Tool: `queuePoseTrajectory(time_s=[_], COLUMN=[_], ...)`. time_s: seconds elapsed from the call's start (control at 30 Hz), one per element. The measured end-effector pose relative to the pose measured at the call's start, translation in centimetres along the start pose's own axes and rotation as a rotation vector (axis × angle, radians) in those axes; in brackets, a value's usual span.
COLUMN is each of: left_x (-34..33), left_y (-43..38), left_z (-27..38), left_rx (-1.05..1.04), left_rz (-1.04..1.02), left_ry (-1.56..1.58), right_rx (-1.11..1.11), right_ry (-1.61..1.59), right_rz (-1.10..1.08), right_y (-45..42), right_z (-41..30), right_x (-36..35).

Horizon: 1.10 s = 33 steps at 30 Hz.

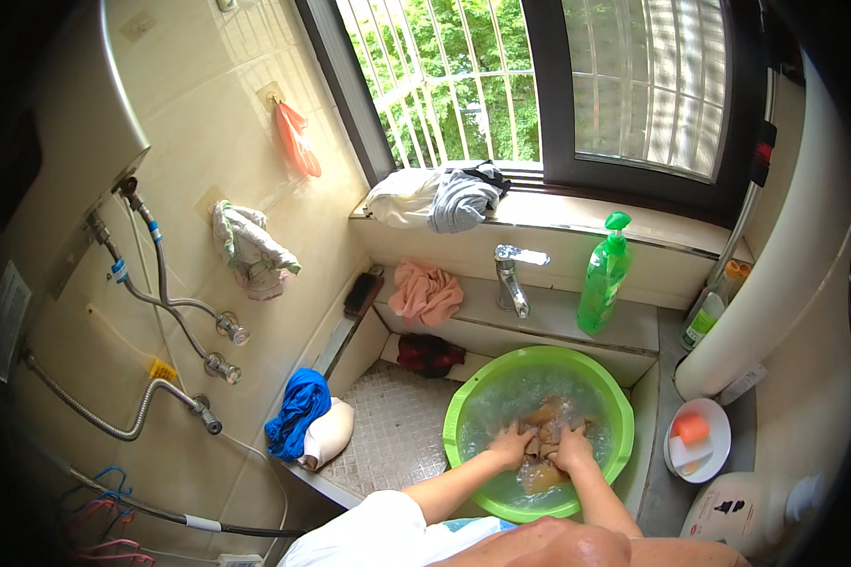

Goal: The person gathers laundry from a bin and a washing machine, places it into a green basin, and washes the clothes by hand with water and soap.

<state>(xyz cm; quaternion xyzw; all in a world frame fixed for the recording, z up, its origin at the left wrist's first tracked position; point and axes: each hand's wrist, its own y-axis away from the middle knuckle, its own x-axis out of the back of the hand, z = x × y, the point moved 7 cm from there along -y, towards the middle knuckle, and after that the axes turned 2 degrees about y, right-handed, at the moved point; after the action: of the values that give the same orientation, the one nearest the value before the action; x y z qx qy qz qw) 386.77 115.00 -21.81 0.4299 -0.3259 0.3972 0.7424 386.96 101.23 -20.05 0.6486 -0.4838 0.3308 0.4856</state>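
Note:
A green plastic basin holds cloudy, foamy water and stands in the right part of the tiled sink. A wet brown cloth lies partly under the water in it. My left hand grips the cloth from the left side, and my right hand grips it from the right, a short way apart. The fingertips are partly hidden by water and cloth. Behind the basin, a chrome faucet stands on the ledge beside a green pump bottle.
Left of the basin is the tiled sink floor. Blue cloth and a pale garment lie on its left edge. Pink cloth and a brush rest behind. A white bowl with soap and a large jug stand right.

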Motion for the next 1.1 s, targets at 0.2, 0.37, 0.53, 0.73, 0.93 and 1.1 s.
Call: queuePoseTrajectory(time_s=[0.2,0.37,0.53,0.73,0.93,1.1], left_x=[-12.8,-12.3,-2.4,11.9,23.4,27.7], left_y=[-10.7,-10.3,-2.2,5.0,11.8,15.7], left_z=[-8.4,-12.8,-4.3,-0.5,2.9,3.9], left_rx=[-0.136,-0.113,-0.151,-0.196,-0.584,-0.728], left_rz=[-0.073,0.156,-0.072,0.214,0.499,0.665], left_ry=[0.189,-0.186,0.252,0.660,1.039,1.349], right_rx=[-0.147,0.293,0.065,0.146,0.497,0.601], right_ry=[-0.295,0.188,-0.053,-0.618,-1.011,-1.258], right_rz=[-0.217,-0.004,-0.125,0.189,0.374,0.677], right_y=[-6.8,-7.5,-0.9,-1.2,6.3,11.8], right_z=[3.4,0.0,1.1,2.3,-5.8,-6.2], right_x=[-10.4,-11.1,-1.3,5.1,22.7,31.7])
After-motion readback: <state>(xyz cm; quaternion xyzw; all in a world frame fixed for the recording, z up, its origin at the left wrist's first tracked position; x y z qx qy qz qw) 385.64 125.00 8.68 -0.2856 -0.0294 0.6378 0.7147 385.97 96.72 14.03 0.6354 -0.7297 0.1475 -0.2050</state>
